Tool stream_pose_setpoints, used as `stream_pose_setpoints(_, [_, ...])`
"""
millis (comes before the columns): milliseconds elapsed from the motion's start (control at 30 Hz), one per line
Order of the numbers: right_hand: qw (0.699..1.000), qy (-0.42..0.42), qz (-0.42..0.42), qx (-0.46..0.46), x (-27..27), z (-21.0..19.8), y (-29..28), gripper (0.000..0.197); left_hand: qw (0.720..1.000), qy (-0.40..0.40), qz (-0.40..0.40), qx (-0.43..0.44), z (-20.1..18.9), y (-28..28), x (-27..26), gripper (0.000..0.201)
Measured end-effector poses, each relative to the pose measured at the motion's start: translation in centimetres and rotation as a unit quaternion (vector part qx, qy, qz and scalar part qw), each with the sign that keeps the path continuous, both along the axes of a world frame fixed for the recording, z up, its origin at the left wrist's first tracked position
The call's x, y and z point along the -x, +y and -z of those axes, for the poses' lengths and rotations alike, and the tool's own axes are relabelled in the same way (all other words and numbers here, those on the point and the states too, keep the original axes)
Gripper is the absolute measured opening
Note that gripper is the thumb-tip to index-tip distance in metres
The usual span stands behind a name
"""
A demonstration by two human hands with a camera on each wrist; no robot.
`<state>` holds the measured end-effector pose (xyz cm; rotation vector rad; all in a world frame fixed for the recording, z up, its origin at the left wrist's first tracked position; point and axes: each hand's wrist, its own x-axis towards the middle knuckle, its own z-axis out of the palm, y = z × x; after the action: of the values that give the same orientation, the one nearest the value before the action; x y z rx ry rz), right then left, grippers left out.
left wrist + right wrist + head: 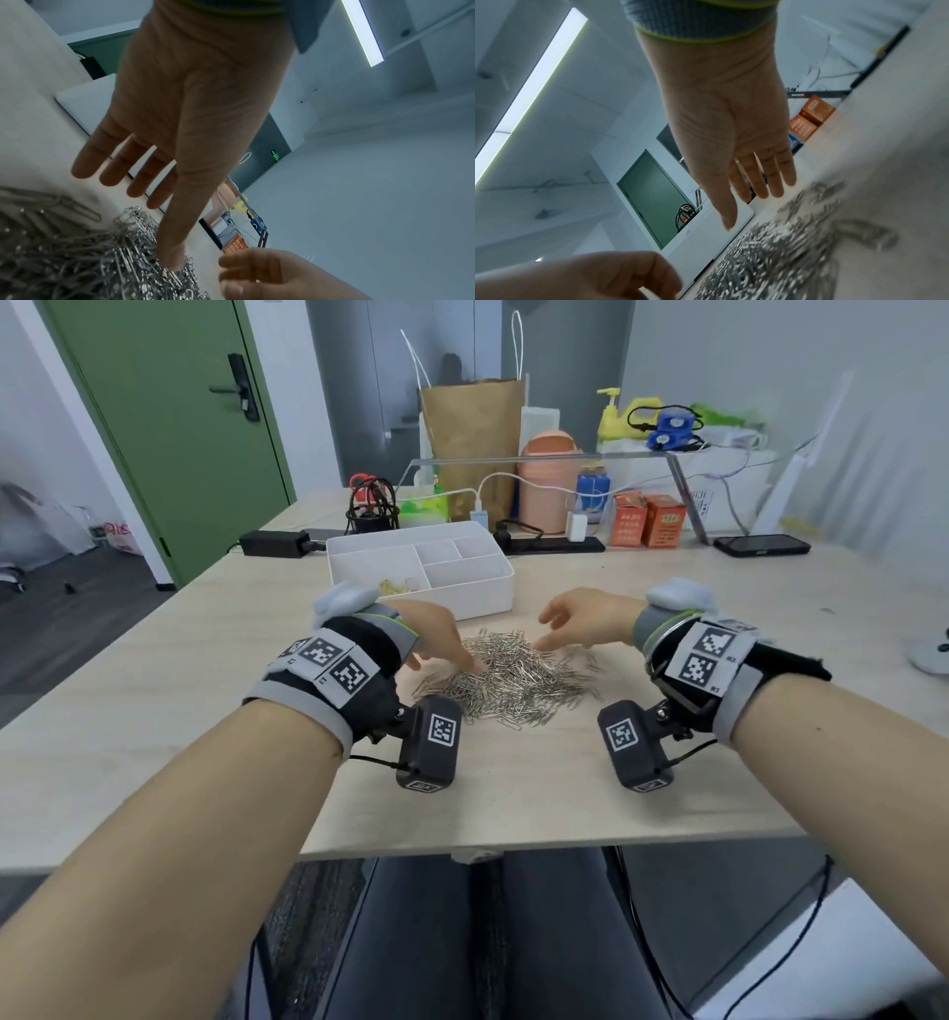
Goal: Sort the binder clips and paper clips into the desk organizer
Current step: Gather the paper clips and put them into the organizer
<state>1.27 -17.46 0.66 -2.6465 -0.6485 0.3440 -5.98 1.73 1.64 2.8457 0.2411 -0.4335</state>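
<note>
Both hands are spread over the paper clips on the worktop. The left hand touches the pile with its thumb; the right hand holds nothing.

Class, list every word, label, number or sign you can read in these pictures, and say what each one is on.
No text reads clearly enough to quote.
Orange boxes: printed characters, too blurred to read.
Wrist bands: square coded markers, small characters beside them too small.
Green exit sign: a lit pictogram, no legible words.
White bag on the floor: red print, blurred.
</note>
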Motion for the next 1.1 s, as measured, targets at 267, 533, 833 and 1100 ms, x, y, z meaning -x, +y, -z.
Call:
stream_pose_setpoints(267, [0.97, 0.171, 0.047, 0.167, 1.4, 0.3, -2.9, 0.05, 0.986, 0.165, -0.029, 0.02, 0.4, 1.7, 0.9, 0.035])
stream_pose_setpoints(533, [0.984, 0.168, 0.033, 0.051, 1.9, 1.0, -0.7, 0.029, 0.986, 0.109, -0.011, 0.125, 1.2, -0.4, 0.0, 0.011])
stream_pose_setpoints(833, [0.969, 0.165, -0.02, 0.183, 4.2, -0.1, 0.0, 0.043, 0.992, 0.125, -0.031, -0.003, 0.8, 1.0, 0.0, 0.025])
stream_pose_setpoints(1100, [0.974, 0.17, -0.009, 0.15, 4.2, 1.0, 2.0, 0.04, 0.993, 0.103, -0.047, 0.006, 1.2, 2.0, -0.1, 0.032])
